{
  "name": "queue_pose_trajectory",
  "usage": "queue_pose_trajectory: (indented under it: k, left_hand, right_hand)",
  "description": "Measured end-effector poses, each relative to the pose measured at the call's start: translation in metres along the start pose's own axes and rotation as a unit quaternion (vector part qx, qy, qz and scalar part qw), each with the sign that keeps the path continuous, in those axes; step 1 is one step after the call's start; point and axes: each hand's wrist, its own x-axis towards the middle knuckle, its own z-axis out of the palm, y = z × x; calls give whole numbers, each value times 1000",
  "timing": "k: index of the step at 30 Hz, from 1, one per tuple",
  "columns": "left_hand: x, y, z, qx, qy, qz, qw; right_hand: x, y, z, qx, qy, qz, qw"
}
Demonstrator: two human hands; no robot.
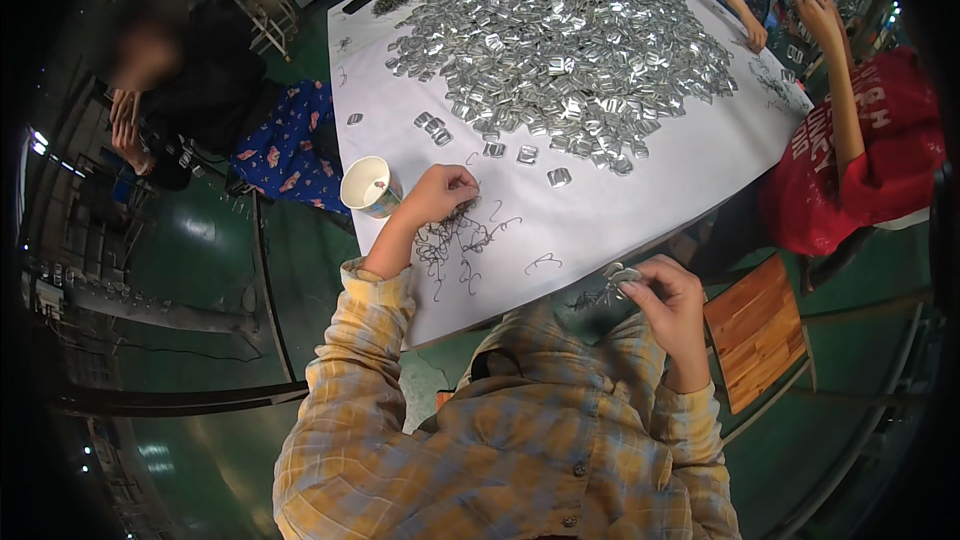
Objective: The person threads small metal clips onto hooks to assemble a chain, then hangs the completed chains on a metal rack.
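My left hand (438, 196) is closed in a pinch at the near left of the table, fingertips at the top of a tangle of thin dark wire hooks (440, 250). Whatever lies between those fingertips is too small to make out. Just off the table's near edge, my right hand (672, 302) grips a shiny silver metal piece (624, 274) between thumb and fingers. Thin dark wires (590, 298) show beside that piece; whether they hang from it is unclear. A few loose hooks (543, 262) lie between my hands.
A large heap of flat silver metal pieces (560, 50) covers the far part of the white table (620, 210). Beside my left wrist stands a paper cup (366, 186). People sit around the table, and a wooden stool (756, 332) is at my right.
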Motion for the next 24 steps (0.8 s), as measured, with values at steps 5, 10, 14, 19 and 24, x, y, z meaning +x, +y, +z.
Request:
queue_pose_trajectory:
  k: [5, 10, 14, 19, 24]
  left_hand:
    - [-6, 1, -2, -147, -32, -127, 980]
    - [-7, -10, -6, -24, -25, -76, 996]
    - [-14, 6, -2, -298, -105, -94, 944]
    - [-44, 85, 46, -343, -165, 93, 920]
    - [-61, 134, 79, -175, -154, 237, 943]
  right_hand:
    - [2, 2, 3, 6, -12, 10, 1000]
    - [2, 3, 6, 9, -11, 10, 1000]
    - [1, 4, 7, 5, -14, -4, 1000]
    - [2, 4, 12, -19, -21, 3, 1000]
    - [2, -3, 16, -24, -37, -3, 999]
